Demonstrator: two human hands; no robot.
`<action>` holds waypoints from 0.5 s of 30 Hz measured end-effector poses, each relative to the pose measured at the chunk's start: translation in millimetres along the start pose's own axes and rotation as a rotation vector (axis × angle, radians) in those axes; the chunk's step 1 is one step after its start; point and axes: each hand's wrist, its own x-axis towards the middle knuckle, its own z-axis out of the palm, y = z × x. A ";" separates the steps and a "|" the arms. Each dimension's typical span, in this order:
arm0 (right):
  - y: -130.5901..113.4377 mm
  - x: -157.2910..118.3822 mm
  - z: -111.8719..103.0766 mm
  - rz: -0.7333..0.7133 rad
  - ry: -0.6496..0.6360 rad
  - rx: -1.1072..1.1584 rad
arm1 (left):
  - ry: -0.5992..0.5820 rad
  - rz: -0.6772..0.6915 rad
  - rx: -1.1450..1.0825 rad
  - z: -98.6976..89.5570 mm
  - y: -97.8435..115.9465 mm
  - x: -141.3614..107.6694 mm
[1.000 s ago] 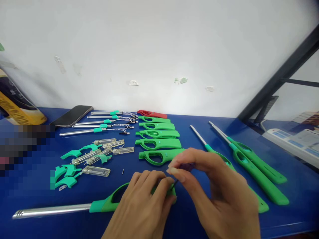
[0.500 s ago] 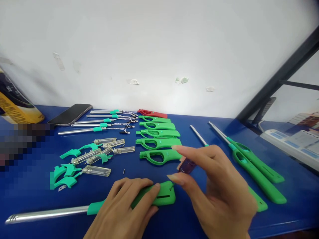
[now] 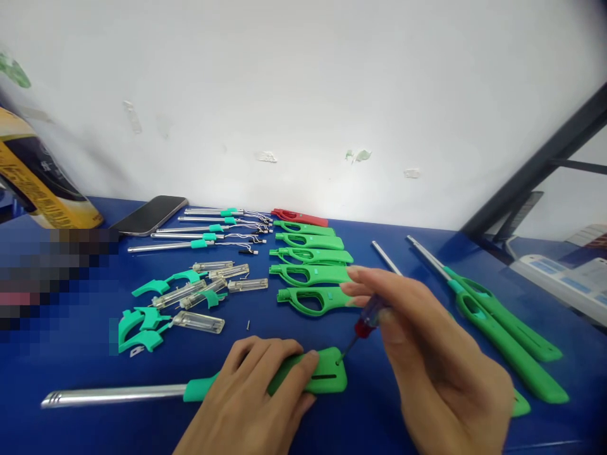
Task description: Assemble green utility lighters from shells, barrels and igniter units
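Observation:
My left hand (image 3: 258, 392) is wrapped over the green handle of a long lighter (image 3: 327, 373), pressing it flat on the blue table. The lighter's silver tube (image 3: 118, 396) points left. In my right hand (image 3: 436, 347) is a small screwdriver (image 3: 367, 321) with a red and purple handle, held between thumb and fingers. Its thin shaft slants down and its tip is at the hole near the handle's end. Beyond the hands, a small screw (image 3: 247, 325) lies on the table.
Green handle shells (image 3: 315, 275) and a red one (image 3: 303, 218) line the middle. Metal tubes with wires (image 3: 165, 246), clear fuel tanks (image 3: 199, 322) and teal parts (image 3: 152, 287) lie left, near a phone (image 3: 154, 215) and bottle (image 3: 47, 177). Several whole lighters (image 3: 512, 347) rest right.
The screwdriver in my right hand has turned, so its red collar and shaft now show, angled down toward the hole. My left hand keeps its hold on the lighter. The view has shifted slightly.

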 end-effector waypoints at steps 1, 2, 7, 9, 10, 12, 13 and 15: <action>-0.3 -0.2 0.0 0.008 0.010 0.022 | -0.003 -0.006 0.001 0.4 -0.1 0.0; 0.1 -0.1 0.0 -0.001 0.025 0.047 | -0.006 -0.010 0.003 0.6 -0.2 -0.1; 4.8 -0.6 -1.8 -0.156 0.126 -0.032 | -0.023 -0.022 -0.008 0.6 -0.2 -0.5; 3.4 -2.0 -2.1 -0.132 0.096 -0.072 | -0.023 -0.025 -0.015 0.4 -0.2 -0.6; 1.9 -2.5 -1.6 -0.092 0.063 -0.066 | -0.022 -0.026 -0.017 0.4 -0.3 -0.6; -0.7 -2.6 0.4 -0.018 0.015 -0.004 | -0.022 -0.034 -0.018 0.6 -0.8 -0.8; -1.3 -2.1 1.4 -0.005 0.005 0.045 | -0.023 -0.040 -0.014 0.8 -1.0 -0.9; -0.7 -0.2 2.3 -0.041 0.007 0.114 | -0.031 -0.042 -0.002 1.2 -1.3 -0.9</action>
